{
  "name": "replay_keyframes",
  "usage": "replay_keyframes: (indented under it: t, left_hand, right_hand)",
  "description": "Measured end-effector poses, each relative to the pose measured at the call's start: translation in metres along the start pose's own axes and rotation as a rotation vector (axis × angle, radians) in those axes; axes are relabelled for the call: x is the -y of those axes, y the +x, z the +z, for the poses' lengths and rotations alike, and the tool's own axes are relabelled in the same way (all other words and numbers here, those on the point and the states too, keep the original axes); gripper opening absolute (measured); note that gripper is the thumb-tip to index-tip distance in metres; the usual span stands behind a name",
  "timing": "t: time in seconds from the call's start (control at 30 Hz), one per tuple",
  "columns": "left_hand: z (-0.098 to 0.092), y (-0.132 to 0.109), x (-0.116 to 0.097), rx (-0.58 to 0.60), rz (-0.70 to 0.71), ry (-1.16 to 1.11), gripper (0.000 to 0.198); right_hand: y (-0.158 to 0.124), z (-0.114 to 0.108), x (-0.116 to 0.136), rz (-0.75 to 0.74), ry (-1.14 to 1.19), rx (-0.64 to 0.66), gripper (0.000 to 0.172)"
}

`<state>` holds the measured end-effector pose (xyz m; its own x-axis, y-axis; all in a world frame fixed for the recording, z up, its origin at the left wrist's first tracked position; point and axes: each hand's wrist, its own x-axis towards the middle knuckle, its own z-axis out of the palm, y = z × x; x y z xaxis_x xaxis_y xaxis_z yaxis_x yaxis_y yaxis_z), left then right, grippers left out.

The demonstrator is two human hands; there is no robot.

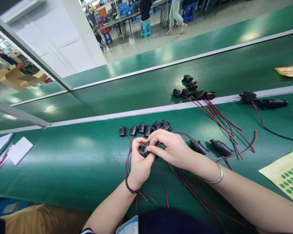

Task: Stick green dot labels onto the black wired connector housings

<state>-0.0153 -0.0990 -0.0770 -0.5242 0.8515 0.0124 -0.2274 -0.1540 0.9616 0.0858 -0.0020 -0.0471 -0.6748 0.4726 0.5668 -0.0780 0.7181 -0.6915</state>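
From where I stand, the black part [142, 149] is up in both hands, over the near strip of the green table [70, 156], its round face and short spout turned toward the worker. The left hand [139, 164] is curled round its body like a cup. The right hand [169, 146] has thumb and forefinger drawn together at the part's right edge, right by a small green dot [146, 149] (whether they nip the dot itself or only the casing, I can't tell).

Just beyond the black part sits a row of similar parts [133, 130]; to its right lie two more, tipped on their sides [222, 148], and farther right is a pale sheet of green dots [271, 169]. Red-and-black wires [164, 187] trail below it.

I'd judge the part light, hard and a bit slick, being smooth plastic. The round body looks the best place to hold; the spout seems easier to knock, and the wires, thin and floppy, would be a poor handle. The dot looks flimsy, so a fingertip at its edge would suit it.
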Motion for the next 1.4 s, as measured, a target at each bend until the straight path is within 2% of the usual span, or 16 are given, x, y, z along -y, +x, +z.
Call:
replay_keyframes:
  t: [0.63, 0.87, 1.13, 1.4]
  left_hand:
    - [0.0016, 0.0014, -0.0011, -0.037, -0.028, 0.019, 0.034]
    - [0.0013, 0.0022, -0.0028, -0.031, -0.095, -0.039, 0.036]
    - [0.0051, 0.0034, -0.0052, -0.018, -0.163, -0.15, 0.04]
    - [0.0075, 0.0029, -0.0014, -0.064, -0.196, -0.211, 0.041]
  right_hand:
    - [0.0003, 0.0015, -0.0024, -0.057, -0.106, 0.002, 0.017]
    - [-0.0006, 0.0011, -0.0031, 0.002, -0.105, 0.032, 0.014]
    - [0.0025, -0.0018, -0.0001, 0.149, -0.078, 0.086, 0.014]
    - [-0.0006, 0.0047, -0.0044, 0.074, -0.132, 0.03, 0.016]
